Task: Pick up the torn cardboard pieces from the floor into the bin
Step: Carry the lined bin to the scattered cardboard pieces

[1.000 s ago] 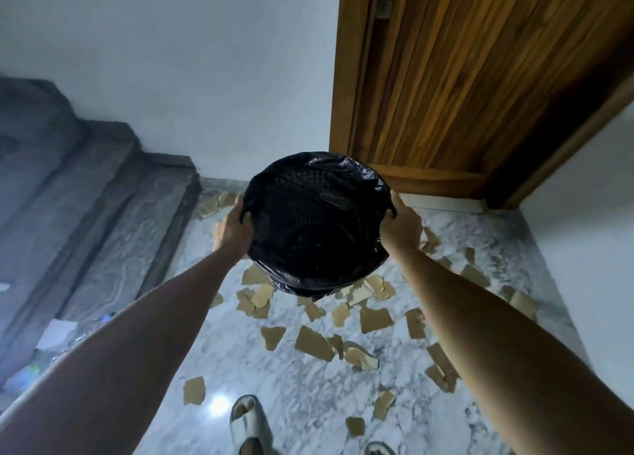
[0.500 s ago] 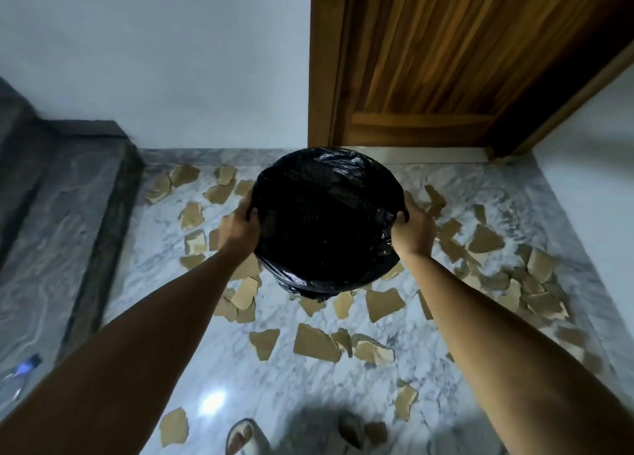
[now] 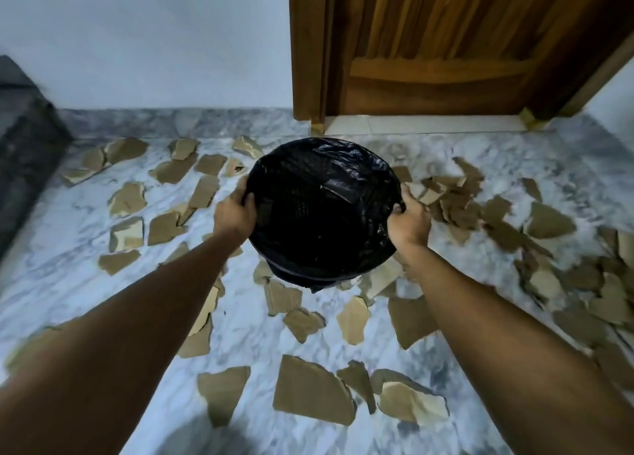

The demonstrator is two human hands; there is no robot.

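We have bent lower since the earlier picture, so the white and grey marble floor now fills more of what we see and the brown wooden door has slid up to the far right. Our arms still reach forward.

We hold a round bin lined with a black plastic bag between both hands, above the floor in the middle of the scene. Our left hand grips the left side of the rim, with fingers curled over the edge of the bag. Our right hand grips the right side of the rim the same way. We look down into the dark bin, and we cannot tell what is inside.

The torn brown cardboard pieces lie flat all over the floor. Many lie to the far left near a dark grey stone step. A thick bunch lies to the right. Some big ones lie near us, between our arms. A few lie under the bin.

A plain white wall stands at the far side, left of the door.
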